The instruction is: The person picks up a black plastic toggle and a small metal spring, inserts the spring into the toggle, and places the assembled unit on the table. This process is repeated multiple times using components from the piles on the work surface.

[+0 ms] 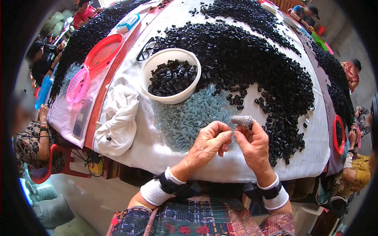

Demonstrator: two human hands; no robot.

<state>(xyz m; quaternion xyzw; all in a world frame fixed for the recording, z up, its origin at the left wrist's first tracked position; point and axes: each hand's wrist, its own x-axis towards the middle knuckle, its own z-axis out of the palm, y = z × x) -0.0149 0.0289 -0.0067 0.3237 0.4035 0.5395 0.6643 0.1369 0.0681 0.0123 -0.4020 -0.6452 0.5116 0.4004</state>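
My left hand and my right hand meet fingertip to fingertip just above the near edge of the white-covered table. The right index finger wears a grey knitted finger cover. Both hands pinch something tiny between them; what it is cannot be made out. Right behind them lies a patch of small pale blue-grey metal springs. A white bowl filled with small black plastic parts stands farther back on the left. A broad heap of the same black parts curves across the table.
A crumpled white cloth lies left of the bowl, black eyeglasses behind it. Red and pink baskets and a phone sit on the neighbouring table. Other people sit around both tables; a red bowl is at right.
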